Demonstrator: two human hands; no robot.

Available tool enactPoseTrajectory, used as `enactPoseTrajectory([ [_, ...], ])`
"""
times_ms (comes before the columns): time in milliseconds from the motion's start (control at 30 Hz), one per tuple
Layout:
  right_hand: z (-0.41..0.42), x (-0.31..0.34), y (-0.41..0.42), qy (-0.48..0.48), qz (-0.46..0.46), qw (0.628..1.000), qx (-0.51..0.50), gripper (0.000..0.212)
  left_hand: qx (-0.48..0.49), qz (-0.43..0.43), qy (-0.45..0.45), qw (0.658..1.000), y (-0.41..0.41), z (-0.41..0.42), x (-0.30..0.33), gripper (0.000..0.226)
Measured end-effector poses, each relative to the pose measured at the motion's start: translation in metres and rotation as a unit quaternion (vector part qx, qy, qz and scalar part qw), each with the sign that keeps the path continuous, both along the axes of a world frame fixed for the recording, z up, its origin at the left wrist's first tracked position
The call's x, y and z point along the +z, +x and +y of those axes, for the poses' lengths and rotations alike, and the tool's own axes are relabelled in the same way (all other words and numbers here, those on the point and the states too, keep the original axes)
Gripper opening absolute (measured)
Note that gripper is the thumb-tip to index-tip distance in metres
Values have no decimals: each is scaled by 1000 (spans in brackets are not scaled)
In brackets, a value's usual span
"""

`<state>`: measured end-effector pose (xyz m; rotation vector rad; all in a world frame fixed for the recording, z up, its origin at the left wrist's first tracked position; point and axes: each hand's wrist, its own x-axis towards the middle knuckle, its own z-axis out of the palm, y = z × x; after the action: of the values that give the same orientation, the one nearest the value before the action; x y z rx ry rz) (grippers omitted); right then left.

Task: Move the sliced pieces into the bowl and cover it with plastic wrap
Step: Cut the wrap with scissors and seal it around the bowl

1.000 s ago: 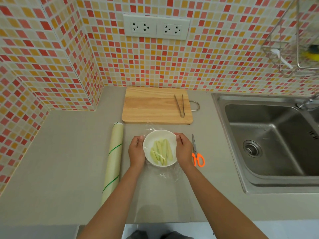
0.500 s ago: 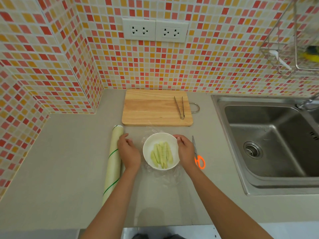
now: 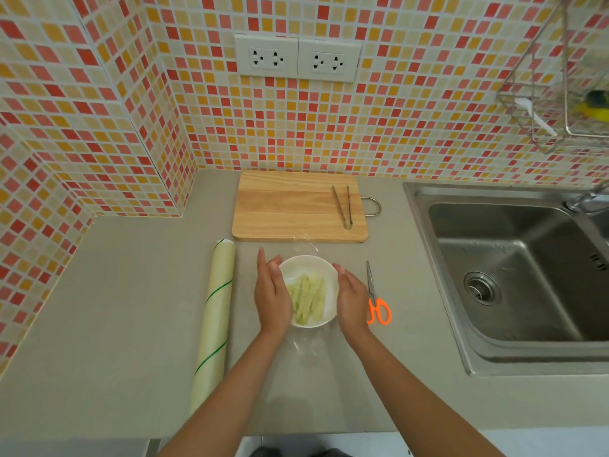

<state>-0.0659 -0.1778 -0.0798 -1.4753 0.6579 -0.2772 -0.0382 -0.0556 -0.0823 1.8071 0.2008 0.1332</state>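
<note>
Near the front middle of the grey bench [image 3: 99,308] sits a small round white bowl [image 3: 308,267] holding pale green sliced pieces [image 3: 308,300], laid side by side and pointing away from the person. Clear plastic wrap [image 3: 306,344] lies over and around the bowl, its crumpled edges showing on the bench both behind the bowl and in front of it. The left hand [image 3: 272,298] stands on edge against the bowl's left side, fingers straight and together, palm facing the bowl; its grip is released, closed on nothing. The right hand [image 3: 351,300] mirrors it on the right side, fingers extended, also with a released grip. Whether the palms press the wrap or only stand just beside it cannot be told.

Just left of the left hand lies a long pale roll of plastic wrap with green stripes [image 3: 214,319], running front to back. Just right of the right hand lie orange-handled scissors [image 3: 377,303], blades pointing away. Behind the bowl rests a rectangular wooden cutting board [image 3: 290,209] with a metal loop handle, and slim metal tongs [image 3: 342,206] lie on its right part. A stainless steel sink [image 3: 514,275] is set into the bench at the right.
</note>
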Motion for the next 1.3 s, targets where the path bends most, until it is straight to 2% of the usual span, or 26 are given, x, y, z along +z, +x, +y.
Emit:
enactPoseTrajectory([
  [100, -7, 2, -3, -96, 19, 995, -38, 44, -111, -17, 33, 993, 20, 19, 0, 48],
  [167, -14, 10, 1, -150, 23, 988, -37, 41, -159, -26, 55, 985, 31, 27, 4, 48],
  [233, -19, 18, 12, -147, 28, 989, -6, 24, -151, -43, 76, 985, 35, 28, 8, 47],
  [300, -22, 21, 26, -133, 42, 989, 48, 36, -112, -68, 94, 987, 28, 23, 12, 49],
  [400, -19, 20, 35, -153, 22, 978, 137, 26, -80, -67, 127, 986, 7, 6, 12, 52],
  [467, -16, 12, 35, -163, 10, 975, 150, 28, -69, -42, 160, 984, -3, -2, 8, 51],
  [567, -14, 6, 35, -166, 26, 979, 116, 23, -58, -27, 179, 982, -2, -4, 10, 51],
  [800, -18, 2, 41, -94, 81, 991, 48, 29, -65, -7, 219, 973, 1, -2, 11, 54],
  [967, -20, 8, 43, -40, 101, 993, 52, 30, -68, -3, 228, 971, 2, -3, 11, 54],
  [1033, -22, 14, 44, 34, 103, 993, 38, 22, -71, -10, 232, 970, 3, -3, 12, 54],
  [1100, -26, 22, 46, 162, 90, 983, -1, 10, -76, -16, 235, 969, 3, -4, 14, 53],
  [1167, -30, 29, 48, 223, 63, 971, -57, 13, -77, -17, 238, 968, 3, -4, 15, 53],
  [1200, -32, 31, 50, 190, 41, 978, -69, 18, -78, -16, 238, 968, 3, -5, 15, 53],
  [1300, -29, 41, 47, -13, -48, 998, -33, 30, -82, -10, 233, 969, 4, -4, 15, 53],
])
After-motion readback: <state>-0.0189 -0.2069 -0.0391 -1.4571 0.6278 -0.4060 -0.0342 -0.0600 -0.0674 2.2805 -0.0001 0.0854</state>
